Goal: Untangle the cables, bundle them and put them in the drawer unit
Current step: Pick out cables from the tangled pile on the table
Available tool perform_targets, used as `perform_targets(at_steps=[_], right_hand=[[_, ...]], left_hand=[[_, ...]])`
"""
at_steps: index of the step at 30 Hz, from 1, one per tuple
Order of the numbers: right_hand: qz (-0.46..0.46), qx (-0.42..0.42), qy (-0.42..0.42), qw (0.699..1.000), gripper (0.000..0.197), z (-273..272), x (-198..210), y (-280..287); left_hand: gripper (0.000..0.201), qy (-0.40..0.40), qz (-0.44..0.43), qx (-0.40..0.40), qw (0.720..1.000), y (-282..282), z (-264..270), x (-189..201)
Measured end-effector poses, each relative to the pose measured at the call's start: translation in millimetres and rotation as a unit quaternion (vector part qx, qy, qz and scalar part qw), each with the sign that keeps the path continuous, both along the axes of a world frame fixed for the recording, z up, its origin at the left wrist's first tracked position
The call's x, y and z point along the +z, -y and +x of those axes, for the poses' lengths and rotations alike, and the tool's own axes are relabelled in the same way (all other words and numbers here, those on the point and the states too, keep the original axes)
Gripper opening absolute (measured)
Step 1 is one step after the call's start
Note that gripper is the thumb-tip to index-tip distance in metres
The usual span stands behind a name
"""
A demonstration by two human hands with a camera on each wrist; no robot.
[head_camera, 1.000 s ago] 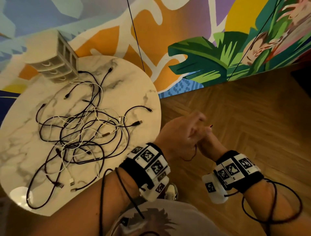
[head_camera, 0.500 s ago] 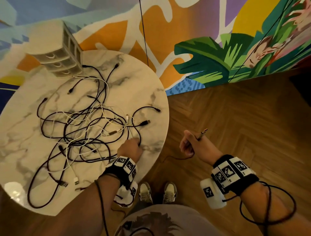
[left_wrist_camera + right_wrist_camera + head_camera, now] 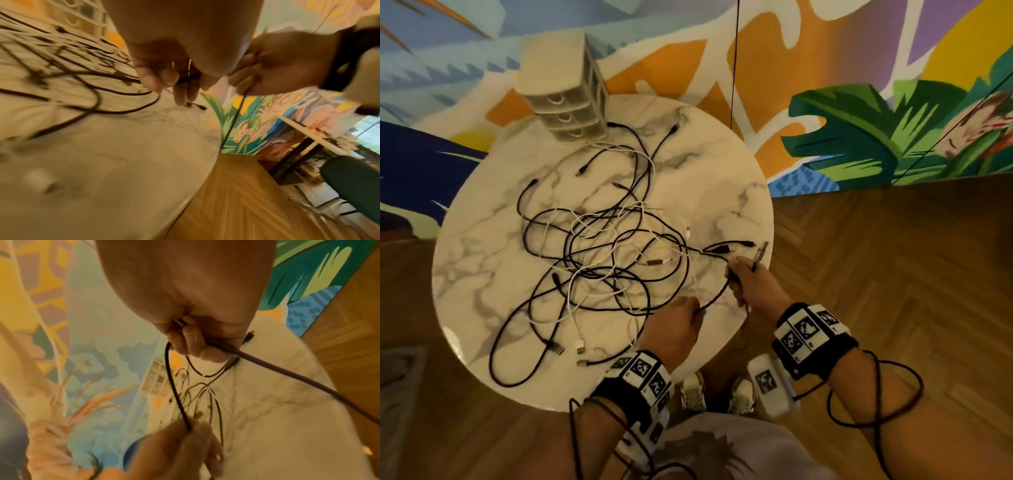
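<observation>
A tangle of black and white cables lies across the round marble table. The beige drawer unit stands at the table's far left edge, its three drawers closed. My left hand pinches a black cable near the table's front right. My right hand grips the same cable a short way along, and its metal plug sticks up past the fingers. In the right wrist view the cable loops from my right hand down to my left hand.
A painted mural wall runs behind the table, with a thin black cord hanging down it. Wooden parquet floor lies to the right. A dark green chair and a desk stand further off to the right.
My left hand went from the right hand to the tangle, then came back near the table's right edge holding the black cable. The right hand moved from over the floor to the table edge.
</observation>
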State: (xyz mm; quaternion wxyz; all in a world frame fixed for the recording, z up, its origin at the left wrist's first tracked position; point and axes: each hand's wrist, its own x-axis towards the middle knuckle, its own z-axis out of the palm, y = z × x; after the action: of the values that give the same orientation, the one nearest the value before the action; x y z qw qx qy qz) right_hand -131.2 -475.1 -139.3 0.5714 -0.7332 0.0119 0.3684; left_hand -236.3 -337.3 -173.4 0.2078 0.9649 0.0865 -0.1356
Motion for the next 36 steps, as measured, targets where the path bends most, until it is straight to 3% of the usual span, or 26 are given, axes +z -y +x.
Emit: perform_targets(at_steps=[5,8,11,14,16,18,21,24,26,28,30,33,36], right_hand=[[0.134,-0.019,0.039,0.990,0.029,1.2,46.4,4.1],[0.163,-0.065,0.010,0.984,0.032,6.8,56.9,-3.9],[0.116,-0.032,0.068,0.990,0.037,10.2,46.9,-10.7],[0.046,0.122,0.152,0.980,0.034,-4.9,31.7,-14.5],[0.029,0.202,0.172,0.964,0.031,-19.8,24.4,-18.8],[-0.003,0.259,0.200,0.945,0.028,-30.0,16.2,-21.4],[-0.045,0.303,0.195,0.932,0.030,-33.6,5.2,-9.2],[-0.056,0.239,0.166,0.955,0.033,-28.3,-3.8,14.4],[-0.057,0.119,0.172,0.976,0.037,-17.5,-12.2,28.9],[-0.074,0.012,0.207,0.975,0.038,-3.3,-20.2,37.4],[-0.098,-0.039,0.234,0.967,0.036,7.6,-27.4,38.9],[-0.103,-0.079,0.195,0.972,0.034,14.3,-41.1,32.9],[-0.141,-0.041,0.089,0.985,0.036,12.6,-45.4,29.2]], left_hand=[[0.042,0.018,-0.011,0.055,0.998,-40.6,-9.1,-13.2],[0.072,0.009,0.002,0.008,1.000,-45.1,-9.1,-4.4],[0.070,-0.001,-0.132,-0.034,0.991,-50.0,-4.1,8.3],[0.038,0.049,-0.341,0.075,0.936,-47.9,23.8,32.3],[0.035,-0.011,-0.448,0.201,0.871,-39.0,48.4,45.7],[0.031,-0.079,-0.501,0.293,0.810,-35.1,64.9,49.5],[0.021,-0.073,-0.513,0.387,0.763,-45.8,69.3,41.2],[0.024,-0.049,-0.484,0.473,0.734,-60.4,59.1,30.5],[0.026,-0.025,-0.478,0.517,0.710,-64.2,48.9,26.2],[0.024,0.000,-0.485,0.537,0.690,-63.5,39.4,23.8],[0.023,0.032,-0.487,0.543,0.683,-58.9,32.0,23.7],[0.024,0.116,-0.461,0.531,0.702,-54.0,29.0,28.8],[0.018,0.210,-0.480,0.441,0.728,-45.9,39.7,54.7]])
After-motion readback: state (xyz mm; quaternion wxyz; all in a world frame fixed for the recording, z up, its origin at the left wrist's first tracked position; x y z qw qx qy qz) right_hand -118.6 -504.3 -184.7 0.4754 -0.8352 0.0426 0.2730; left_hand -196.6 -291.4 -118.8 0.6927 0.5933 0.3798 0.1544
